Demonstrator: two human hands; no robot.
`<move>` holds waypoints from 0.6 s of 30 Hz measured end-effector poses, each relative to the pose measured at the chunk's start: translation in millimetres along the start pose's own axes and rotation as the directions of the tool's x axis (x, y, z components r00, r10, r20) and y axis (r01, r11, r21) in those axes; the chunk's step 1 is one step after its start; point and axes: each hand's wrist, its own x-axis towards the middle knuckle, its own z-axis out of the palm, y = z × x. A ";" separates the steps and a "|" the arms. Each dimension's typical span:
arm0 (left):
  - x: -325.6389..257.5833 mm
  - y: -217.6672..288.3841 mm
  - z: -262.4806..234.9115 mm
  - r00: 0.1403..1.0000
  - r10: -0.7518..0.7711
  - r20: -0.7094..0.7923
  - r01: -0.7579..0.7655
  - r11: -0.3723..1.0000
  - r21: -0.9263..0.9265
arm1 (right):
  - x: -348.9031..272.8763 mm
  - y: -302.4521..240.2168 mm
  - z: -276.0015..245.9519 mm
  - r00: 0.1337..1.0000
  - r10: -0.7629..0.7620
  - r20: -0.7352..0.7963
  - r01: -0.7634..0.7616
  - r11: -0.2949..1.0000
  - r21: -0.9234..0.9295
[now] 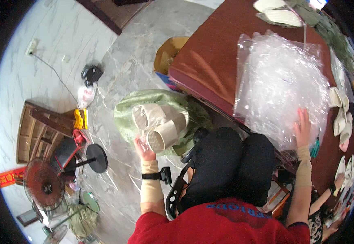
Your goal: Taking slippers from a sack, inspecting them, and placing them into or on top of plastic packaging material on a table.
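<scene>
My left hand (145, 151) grips the lower left edge of a clear plastic bag with a pair of beige slippers (163, 137) in it; part of the hand is hidden behind the plastic. The bagged slippers are over a pale green woven sack (124, 110) by my left knee. On the right, my right hand (302, 127) rests with its fingers stretched out on a wide pile of clear plastic bags (278, 85). The pile lies on a table with a brown-red cover (209, 44).
Several pale slippers (339, 110) line the table's right side, near another person's arm (325, 199). White slippers in plastic (280, 16) lie at the far end. A cardboard box (162, 61) stands beside the table. Left are a fan (44, 185) and a wooden shelf (34, 130).
</scene>
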 end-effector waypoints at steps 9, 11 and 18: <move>-128.2 73.8 266.5 0.914 0.149 0.377 -0.334 0.803 0.493 | -2.7 -19.3 -4.7 0.989 0.142 0.032 -0.143 0.989 0.048; -105.3 51.9 285.5 0.799 -0.063 0.598 -0.154 0.940 0.304 | -7.7 -20.1 -14.7 0.992 0.123 0.035 -0.126 0.987 0.095; -96.4 -141.5 367.3 0.511 -0.523 0.682 0.018 0.800 0.600 | -12.7 -0.8 -0.9 0.994 0.103 -0.024 -0.099 0.985 0.141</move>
